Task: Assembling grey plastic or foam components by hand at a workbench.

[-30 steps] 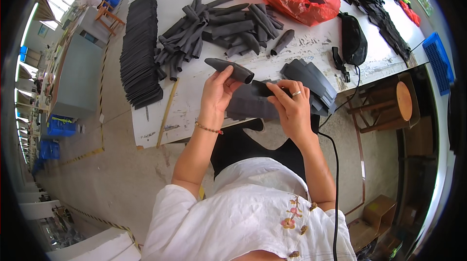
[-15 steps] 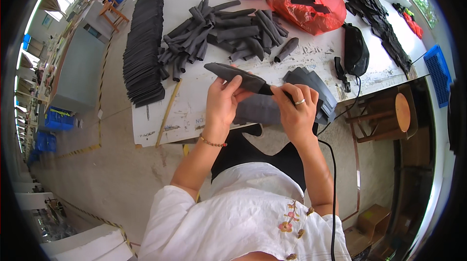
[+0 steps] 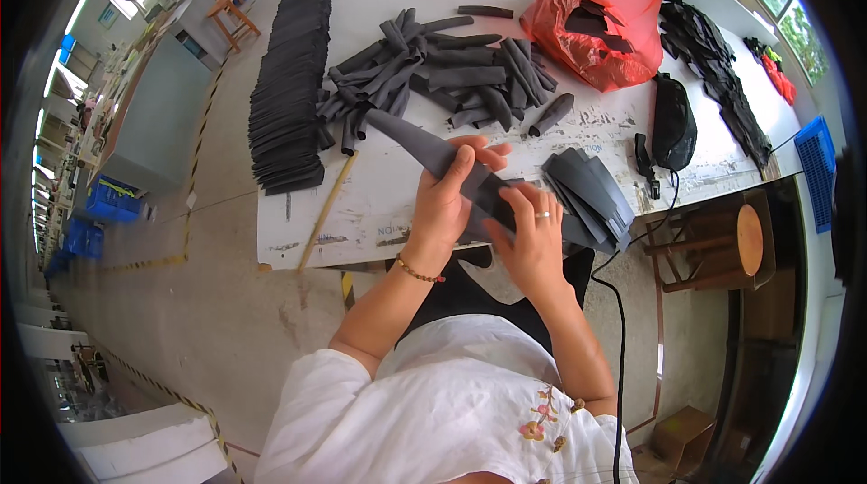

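Observation:
Both hands hold one long dark grey fabric piece (image 3: 417, 143) above the near edge of the white table (image 3: 379, 204). My left hand (image 3: 449, 200) wraps around its middle, thumb on top, and the piece's tip points up and left. My right hand (image 3: 533, 236), with a ring on one finger, pinches its lower end. Just right of my hands lies a fanned stack of flat dark pieces (image 3: 591, 190). Beyond them sits a heap of rolled dark pieces (image 3: 438, 78).
A tall stack of flat dark pieces (image 3: 289, 91) lines the table's left side. A red plastic bag (image 3: 605, 23), a black pouch (image 3: 673, 123), a thin wooden stick (image 3: 327, 209) and a black cable (image 3: 621, 321) are here. A wooden stool (image 3: 722, 245) stands at right.
The fabric piece has been drawn out longer to the upper left. My left hand has slid along it and my right hand has shifted down toward the table's edge.

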Action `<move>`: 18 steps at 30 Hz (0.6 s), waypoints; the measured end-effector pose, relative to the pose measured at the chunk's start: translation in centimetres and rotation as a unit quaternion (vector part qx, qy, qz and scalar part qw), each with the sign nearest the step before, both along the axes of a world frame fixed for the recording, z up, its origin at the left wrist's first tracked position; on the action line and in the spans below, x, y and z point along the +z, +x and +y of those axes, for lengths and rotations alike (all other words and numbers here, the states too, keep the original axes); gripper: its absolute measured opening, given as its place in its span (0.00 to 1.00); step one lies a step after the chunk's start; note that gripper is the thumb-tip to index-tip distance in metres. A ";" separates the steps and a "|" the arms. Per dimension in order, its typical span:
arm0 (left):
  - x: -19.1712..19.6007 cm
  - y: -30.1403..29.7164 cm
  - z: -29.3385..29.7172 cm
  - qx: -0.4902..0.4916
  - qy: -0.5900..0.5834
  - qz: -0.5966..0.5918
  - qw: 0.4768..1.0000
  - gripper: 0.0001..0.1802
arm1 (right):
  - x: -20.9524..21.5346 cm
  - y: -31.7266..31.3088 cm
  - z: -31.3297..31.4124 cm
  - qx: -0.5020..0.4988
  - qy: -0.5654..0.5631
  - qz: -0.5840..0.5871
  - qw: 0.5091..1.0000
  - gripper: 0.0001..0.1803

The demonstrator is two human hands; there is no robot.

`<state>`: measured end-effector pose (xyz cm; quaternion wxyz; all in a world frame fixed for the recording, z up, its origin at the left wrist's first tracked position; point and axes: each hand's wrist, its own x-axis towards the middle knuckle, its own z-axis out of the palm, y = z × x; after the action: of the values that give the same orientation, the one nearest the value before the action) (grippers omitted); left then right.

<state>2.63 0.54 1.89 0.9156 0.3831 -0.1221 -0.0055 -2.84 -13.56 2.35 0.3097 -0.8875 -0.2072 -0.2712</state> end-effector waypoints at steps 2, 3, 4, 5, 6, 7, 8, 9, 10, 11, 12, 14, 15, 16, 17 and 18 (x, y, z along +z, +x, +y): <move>0.2 -0.3 -0.4 0.031 0.022 0.007 0.999 0.15 | -1.5 0.0 -1.2 0.035 0.019 -0.002 0.999 0.29; 0.0 -0.8 -0.8 0.020 -0.003 0.017 1.000 0.14 | -1.2 0.1 -1.4 0.056 0.023 -0.006 0.998 0.27; -0.1 -1.1 -1.3 0.010 -0.028 0.028 0.999 0.14 | -0.9 0.2 -1.3 0.057 0.022 -0.004 0.998 0.27; -0.4 -1.3 -1.6 0.019 -0.040 0.021 0.999 0.14 | -0.6 0.5 -1.1 0.074 0.017 0.004 0.997 0.26; -0.6 -1.2 -1.6 0.017 -0.040 0.021 0.999 0.14 | -0.4 0.9 -0.9 0.089 0.011 0.010 0.996 0.25; -0.7 -1.1 -1.5 0.023 -0.040 0.030 0.998 0.13 | -0.3 1.1 -0.7 0.088 0.011 0.010 0.996 0.25; -0.7 -1.1 -1.4 0.030 -0.040 0.038 0.998 0.13 | -0.3 1.3 -0.3 0.096 0.016 0.008 0.995 0.24; -0.6 -1.1 -1.0 0.033 -0.040 0.038 0.998 0.13 | -0.2 1.6 0.0 0.107 0.021 0.006 0.994 0.23; -0.4 -1.1 -0.6 0.036 -0.017 0.034 0.999 0.13 | 0.0 1.5 0.0 0.110 0.021 0.005 0.994 0.23; -0.2 -1.0 -0.2 0.039 0.006 0.031 0.999 0.13 | 0.4 1.1 -0.3 0.092 0.004 0.017 0.996 0.22; 0.0 -1.1 0.0 0.045 0.007 0.032 0.998 0.13 | 0.4 0.8 -0.8 0.077 -0.013 0.030 0.997 0.22; 0.5 -1.3 0.3 0.051 0.002 0.066 0.996 0.12 | 0.0 0.8 -1.1 0.084 0.012 0.043 0.995 0.20; 0.2 -1.7 -0.1 0.053 0.001 0.069 0.996 0.12 | 0.0 0.7 -1.2 0.098 0.013 0.031 0.995 0.20; -0.2 -2.0 -1.0 0.032 -0.001 0.048 0.998 0.12 | 0.2 0.6 -1.1 0.112 0.014 0.019 0.993 0.20; -0.5 -2.2 -1.6 0.011 -0.003 0.028 1.000 0.12 | 0.6 1.1 -0.7 0.140 0.016 0.003 0.990 0.19; -0.4 -2.2 -1.7 0.010 -0.003 0.029 1.000 0.12 | 0.9 1.3 -0.4 0.139 0.016 0.004 0.990 0.19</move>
<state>0.42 -1.13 1.50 0.9198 0.3813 -0.0921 -0.0070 -1.54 -13.93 3.23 0.3596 -0.8459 -0.3228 -0.2257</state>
